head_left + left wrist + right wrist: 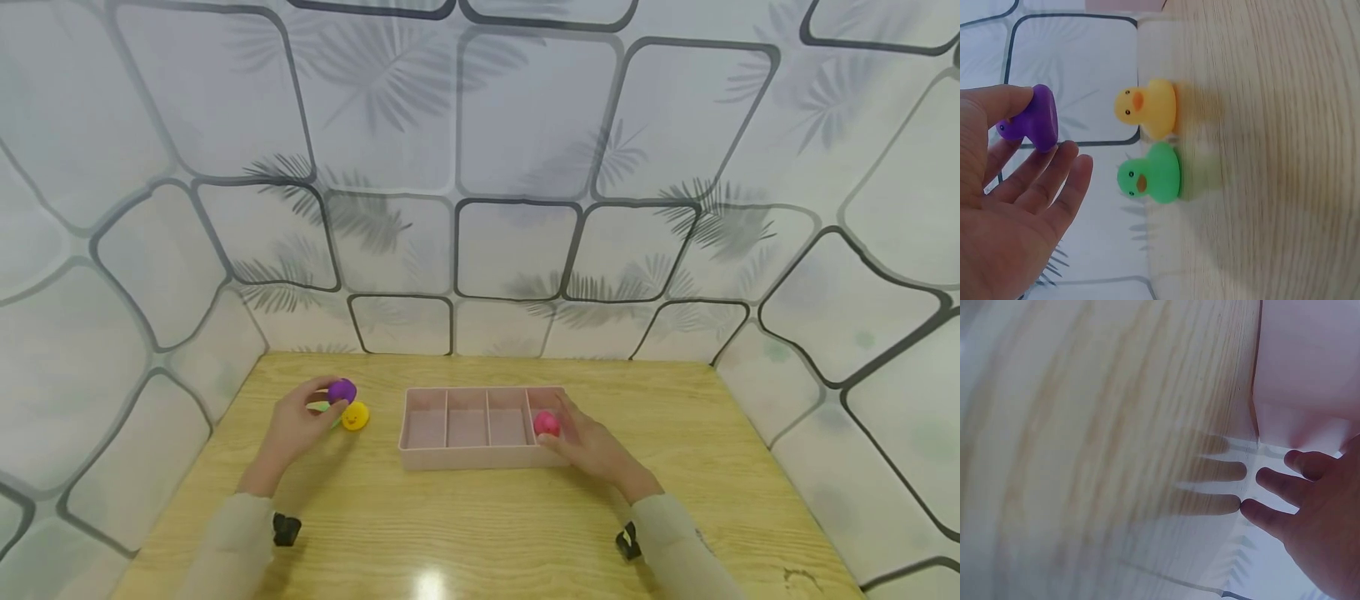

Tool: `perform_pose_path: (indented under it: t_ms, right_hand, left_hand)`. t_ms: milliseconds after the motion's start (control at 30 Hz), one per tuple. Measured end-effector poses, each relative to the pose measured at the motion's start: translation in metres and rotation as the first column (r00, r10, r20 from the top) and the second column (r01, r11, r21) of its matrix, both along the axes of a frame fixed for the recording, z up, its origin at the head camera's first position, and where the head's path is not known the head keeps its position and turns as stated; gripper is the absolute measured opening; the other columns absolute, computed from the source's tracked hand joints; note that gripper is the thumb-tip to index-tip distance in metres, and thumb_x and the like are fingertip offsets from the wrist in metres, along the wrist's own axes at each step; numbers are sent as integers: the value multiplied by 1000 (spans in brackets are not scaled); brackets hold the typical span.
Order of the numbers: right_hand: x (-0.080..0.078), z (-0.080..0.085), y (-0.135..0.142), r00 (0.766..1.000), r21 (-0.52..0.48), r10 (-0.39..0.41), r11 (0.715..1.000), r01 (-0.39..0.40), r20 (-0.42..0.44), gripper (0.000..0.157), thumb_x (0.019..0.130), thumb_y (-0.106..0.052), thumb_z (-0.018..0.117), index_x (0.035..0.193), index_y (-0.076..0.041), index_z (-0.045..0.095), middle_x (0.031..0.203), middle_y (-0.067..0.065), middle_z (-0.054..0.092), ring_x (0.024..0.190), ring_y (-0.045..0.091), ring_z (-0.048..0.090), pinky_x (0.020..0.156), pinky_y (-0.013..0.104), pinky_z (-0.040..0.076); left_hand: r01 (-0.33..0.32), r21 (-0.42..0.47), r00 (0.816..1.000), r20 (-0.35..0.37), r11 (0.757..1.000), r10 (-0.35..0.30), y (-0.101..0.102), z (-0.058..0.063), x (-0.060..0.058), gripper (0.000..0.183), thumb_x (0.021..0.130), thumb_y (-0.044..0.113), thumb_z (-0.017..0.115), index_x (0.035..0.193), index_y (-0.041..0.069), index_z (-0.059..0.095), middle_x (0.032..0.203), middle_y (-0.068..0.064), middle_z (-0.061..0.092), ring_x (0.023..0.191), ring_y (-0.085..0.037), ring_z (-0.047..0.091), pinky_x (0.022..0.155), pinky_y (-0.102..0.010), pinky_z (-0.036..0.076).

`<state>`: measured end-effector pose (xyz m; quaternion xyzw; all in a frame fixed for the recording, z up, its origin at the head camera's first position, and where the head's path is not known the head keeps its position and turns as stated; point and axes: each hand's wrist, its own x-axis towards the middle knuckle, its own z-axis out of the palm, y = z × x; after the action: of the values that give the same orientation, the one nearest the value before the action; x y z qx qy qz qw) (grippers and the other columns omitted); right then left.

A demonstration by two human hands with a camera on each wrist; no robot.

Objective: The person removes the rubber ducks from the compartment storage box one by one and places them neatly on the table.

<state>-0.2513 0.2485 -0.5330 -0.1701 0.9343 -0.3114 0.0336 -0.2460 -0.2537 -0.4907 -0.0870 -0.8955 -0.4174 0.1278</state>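
My left hand [303,421] holds a purple rubber duck [1041,119] between thumb and fingers, raised off the table and tipped over. Beyond it in the left wrist view, a yellow duck [1147,109] and a green duck [1150,174] stand side by side. From the head, the green one is mostly hidden behind the left hand. A pink duck [547,423] sits in the rightmost compartment of a pale pink divided box [480,458]. Spread around that end is my right hand [596,447], thumb beside the duck. Its outer fingers [1282,484] extend loosely outside the box wall.
The box stands on a light wood-grain table [480,525], its other compartments left of the pink duck. Patterned white wall covering [517,250] encloses the table at the back and both sides. Dark wrist devices [286,529] show at both sleeves.
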Motion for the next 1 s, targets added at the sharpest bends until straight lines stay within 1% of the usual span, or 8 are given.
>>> perform_pose_path:
  t_ms: [200,267,433,467,533,633,700,1000]
  right_hand:
    - [-1,-1,0,1000,-4,-4,1000,4,2,95,99,-63,62,171,-25,13,170,19,33,145,50,48,120,65,39]
    - [0,-2,1,1000,-4,-1,1000,1,4,96,99,-63,62,171,-24,13,171,18,32,146,50,46,120,66,38]
    - [0,-1,1,1000,-2,7,1000,-7,4,95,99,-63,61,171,-25,12,172,16,30,148,49,45,121,66,37]
    - [0,-1,1,1000,-4,6,1000,-6,3,95,99,-63,62,171,-26,12,172,16,31,147,49,46,121,65,38]
    - [0,-1,2,1000,-4,8,1000,-8,-1,95,99,-63,62,171,-25,12,172,16,31,147,48,46,121,65,38]
    - [0,-2,2,1000,-5,9,1000,-9,-7,95,99,-63,62,171,-24,13,172,16,32,146,48,47,120,65,39]
    - [0,-2,2,1000,-8,6,1000,-6,-5,96,99,-63,62,171,-23,13,171,16,32,146,49,47,120,65,39]
    - [2,1,1,1000,-8,-3,1000,3,10,97,99,-63,62,171,-23,12,170,19,33,145,50,47,120,65,38]
  left_hand:
    - [-32,-14,999,7,999,32,-12,0,2,44,98,15,75,137,-2,63,131,-30,68,113,-46,71,76,-18,57]
    - [-47,-21,999,9,999,47,-15,0,2,44,99,15,75,137,-2,63,132,-30,68,113,-46,71,77,-21,59]
    - [-79,-37,997,20,996,79,-21,0,4,45,99,14,74,138,-4,62,133,-31,67,113,-48,70,80,-37,65]
    - [-83,-37,996,22,996,84,-23,0,5,45,99,14,74,138,-4,62,133,-32,67,113,-48,70,79,-36,65]
    - [-87,-34,996,23,996,88,-25,0,6,44,98,13,74,137,-4,62,132,-32,67,113,-48,70,77,-29,63]
    - [-94,-32,995,23,995,95,-29,-2,6,44,98,13,74,137,-4,63,131,-32,68,113,-48,70,74,-16,56]
    - [-99,-27,995,25,995,100,-32,-3,6,44,98,13,74,136,-4,63,130,-33,68,113,-48,70,74,-12,53]
    - [-129,-36,991,22,991,130,-42,-7,7,44,97,12,76,135,-5,63,130,-35,67,111,-52,71,71,-16,54]
